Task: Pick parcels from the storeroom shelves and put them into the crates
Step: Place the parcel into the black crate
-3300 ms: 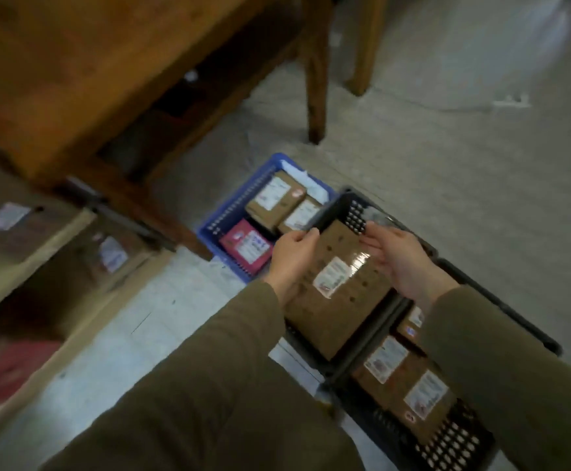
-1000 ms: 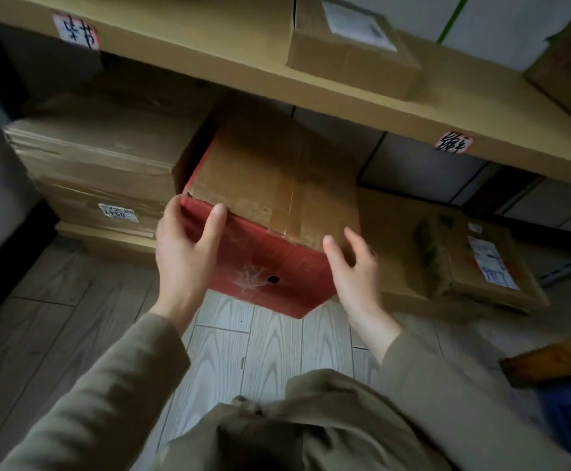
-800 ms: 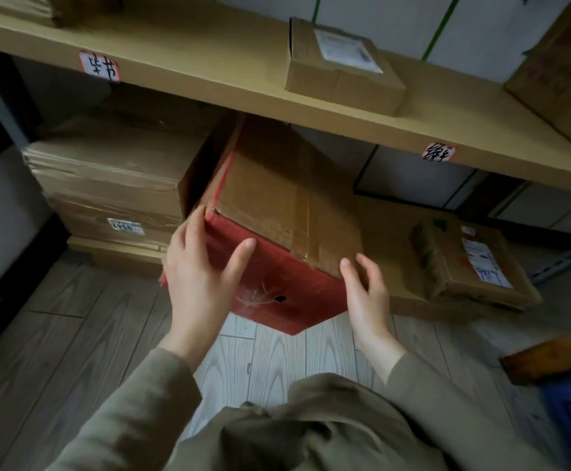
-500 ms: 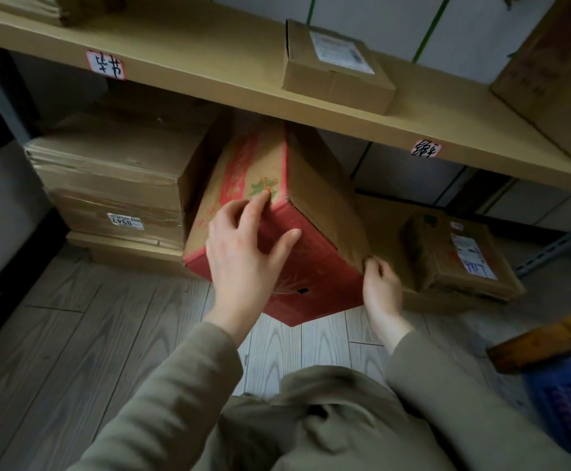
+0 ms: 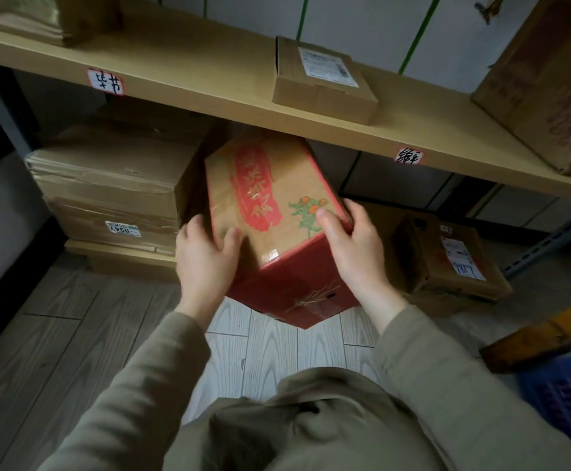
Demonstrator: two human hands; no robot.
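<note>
The brown cardboard box with red sides, red characters and an orange-fruit print [image 5: 277, 212] is held tilted just below the front edge of the tan wooden shelf board [image 5: 175, 73] by 2 hands. The left hand [image 5: 206, 263] grips its left edge and the right hand [image 5: 352, 253] clasps its right corner. On the board sits a small labelled brown carton [image 5: 324, 79]. Under the board's left stands a stack of taped brown cartons [image 5: 107, 185]. A blue plastic crate [image 5: 565, 396] is well below its right end.
</note>
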